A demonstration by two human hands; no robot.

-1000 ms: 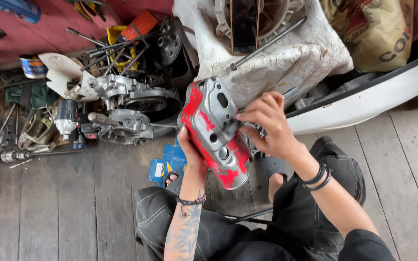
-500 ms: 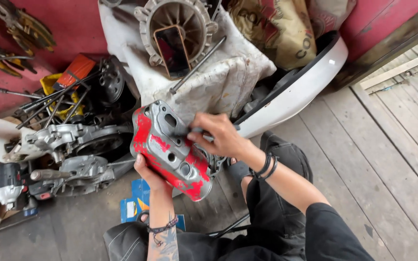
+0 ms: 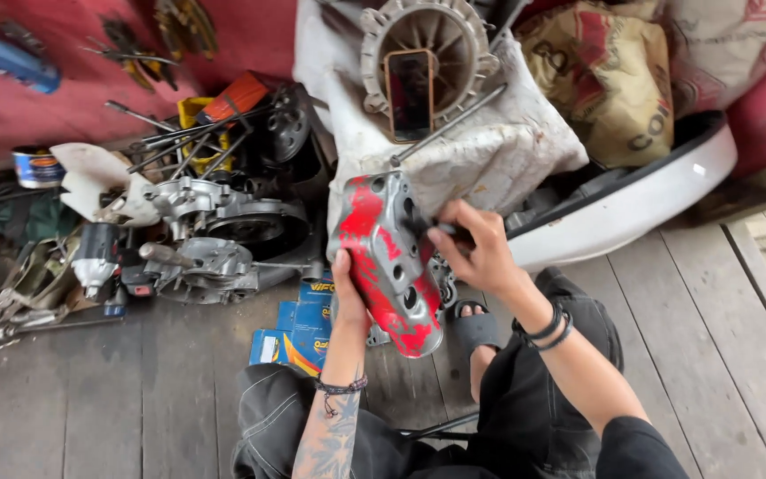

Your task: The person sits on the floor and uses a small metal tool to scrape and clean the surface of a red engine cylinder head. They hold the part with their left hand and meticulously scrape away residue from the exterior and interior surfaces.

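Note:
I hold a grey metal engine cover (image 3: pixel 389 262) smeared with red paint, tilted above my lap. My left hand (image 3: pixel 348 300) grips its lower left edge from underneath. My right hand (image 3: pixel 476 248) rests on the cover's right side, fingers pinched on a small dark part at its edge. Behind the cover a white cloth bundle (image 3: pixel 454 151) lies with a long metal rod (image 3: pixel 449 124) across it, and a round finned fan housing (image 3: pixel 425 55) stands above with a phone propped in it.
Engine casings (image 3: pixel 214 231) and hand tools (image 3: pixel 179 133) crowd the wooden floor at left. Blue and yellow boxes (image 3: pixel 299 333) lie by my knee. A white scooter body panel (image 3: pixel 631 208) curves at right, with a printed sack (image 3: pixel 613 80) behind it and a small tin (image 3: pixel 37 167) far left.
The view has swung up and sideways, showing more of the red wall and the fan housing. The cover has turned more upright in my hands, and my right hand has shifted along its right edge.

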